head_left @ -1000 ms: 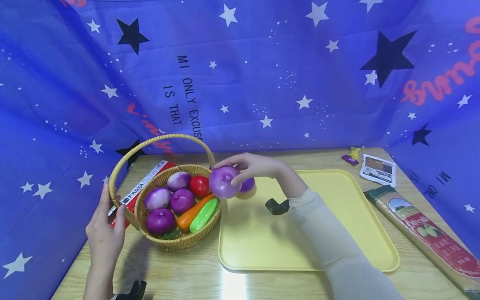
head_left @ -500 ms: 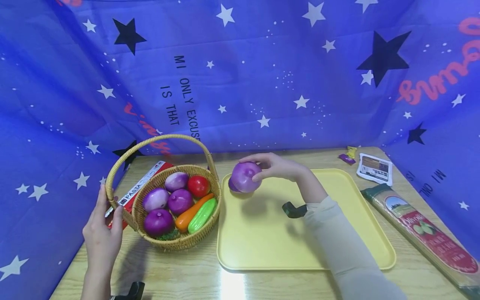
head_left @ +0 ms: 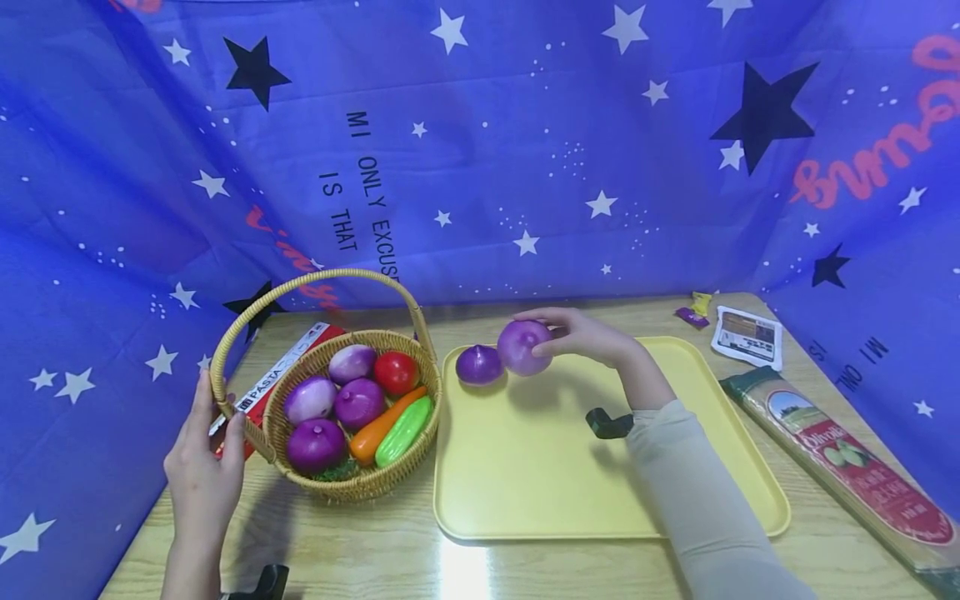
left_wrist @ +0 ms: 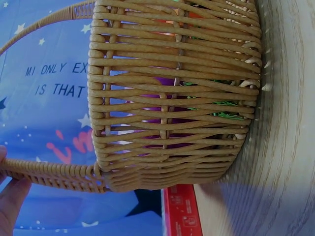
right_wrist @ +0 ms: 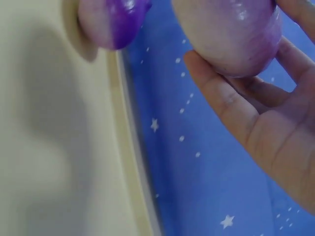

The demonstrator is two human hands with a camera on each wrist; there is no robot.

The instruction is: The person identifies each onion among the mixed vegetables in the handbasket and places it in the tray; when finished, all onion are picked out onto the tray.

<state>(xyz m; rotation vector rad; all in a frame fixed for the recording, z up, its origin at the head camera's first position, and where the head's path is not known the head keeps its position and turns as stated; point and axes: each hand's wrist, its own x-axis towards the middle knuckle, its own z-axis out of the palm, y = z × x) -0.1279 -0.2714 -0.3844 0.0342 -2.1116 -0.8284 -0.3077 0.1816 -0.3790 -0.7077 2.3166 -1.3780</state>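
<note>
My right hand (head_left: 588, 337) grips a purple onion (head_left: 522, 348) by its sides, above the back of a yellow tray (head_left: 555, 487). In the right wrist view, fingers and thumb curl round that onion (right_wrist: 226, 34), which hangs clear of the tray. Another purple onion (head_left: 480, 367) sits on the tray just left of it. My left hand (head_left: 204, 471) pinches the lower left end of the handle of a wicker basket (left_wrist: 172, 103). In the basket lie several purple onions (head_left: 318, 445), a tomato (head_left: 397, 372), a carrot (head_left: 382, 427) and a green vegetable (head_left: 405, 432).
A red pasta box (head_left: 288, 367) lies behind the basket. Right of the tray are a long pasta packet (head_left: 840, 458), a white packet (head_left: 747, 337) and small wrapped candies (head_left: 695, 311). A blue starry cloth (head_left: 487, 167) hangs round the table.
My right hand has carried the onion rightward from the basket's edge to above the tray, uncovering the onion lying there. The left hand keeps its hold on the basket handle.
</note>
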